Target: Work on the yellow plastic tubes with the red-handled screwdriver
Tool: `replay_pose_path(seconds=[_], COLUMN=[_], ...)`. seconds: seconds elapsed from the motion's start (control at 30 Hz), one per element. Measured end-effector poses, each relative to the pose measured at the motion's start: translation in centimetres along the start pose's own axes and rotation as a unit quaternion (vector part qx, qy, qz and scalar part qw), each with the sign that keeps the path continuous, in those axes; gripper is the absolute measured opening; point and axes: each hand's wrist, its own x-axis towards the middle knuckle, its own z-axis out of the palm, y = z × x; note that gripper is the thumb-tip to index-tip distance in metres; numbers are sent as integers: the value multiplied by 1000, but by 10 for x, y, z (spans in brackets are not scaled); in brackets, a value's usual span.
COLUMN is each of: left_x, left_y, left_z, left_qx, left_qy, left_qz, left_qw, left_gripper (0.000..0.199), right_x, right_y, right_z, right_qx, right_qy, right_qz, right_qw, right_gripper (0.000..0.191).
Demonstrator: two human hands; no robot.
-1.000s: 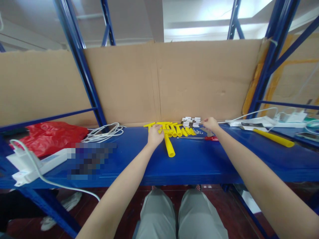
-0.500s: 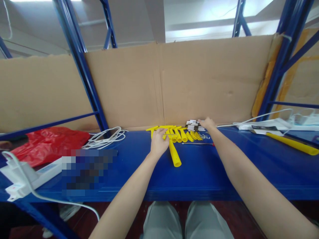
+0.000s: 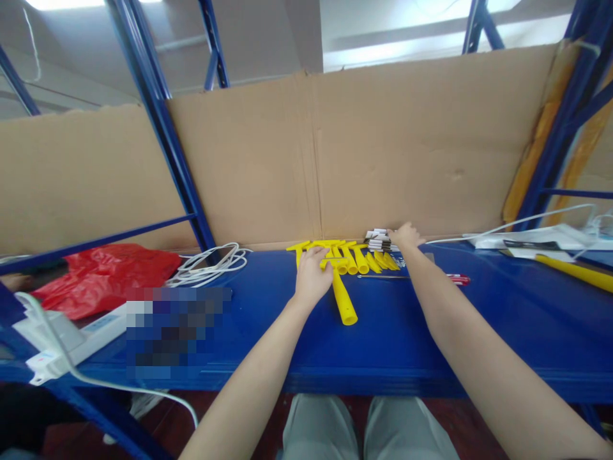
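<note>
My left hand (image 3: 313, 271) is closed on the head end of a yellow T-shaped handle (image 3: 345, 300), whose hollow tube points toward me over the blue table (image 3: 268, 332). Behind it lie several more yellow handles (image 3: 352, 259) side by side, with small yellow wedge pieces (image 3: 382, 261) to their right. My right hand (image 3: 406, 236) is at the right edge of a stack of black-and-white pieces (image 3: 378, 240); its fingertips are too small to make out. A screwdriver with a red handle (image 3: 458, 279) lies beyond my right forearm, its shaft pointing left.
At left are a red plastic bag (image 3: 110, 275), a coiled white cable (image 3: 211, 265) and a white power strip (image 3: 90, 338). A cardboard panel (image 3: 258, 166) stands along the back between blue posts. Another yellow tube (image 3: 575, 271) lies at right.
The view has shifted slightly, so most things appear farther right. The red screwdriver handle now shows past my right forearm. My left hand still has the yellow handle.
</note>
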Motion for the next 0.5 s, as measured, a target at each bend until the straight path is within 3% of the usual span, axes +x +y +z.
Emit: replay_pose_path(seconds=[0.23,0.5], left_x=[-2,-1], left_y=[1,2], left_z=[2,0], left_qx=[-7,-16], left_qy=[9,-7], left_qz=[12,10], left_qw=[1000,1000], left_gripper=[36,36], right_x=[7,7], right_y=[-2,2], right_z=[6,9], right_qx=[44,65], right_qy=[-25,3], right_qz=[33,32], right_qw=[998,997], right_gripper=[53,48])
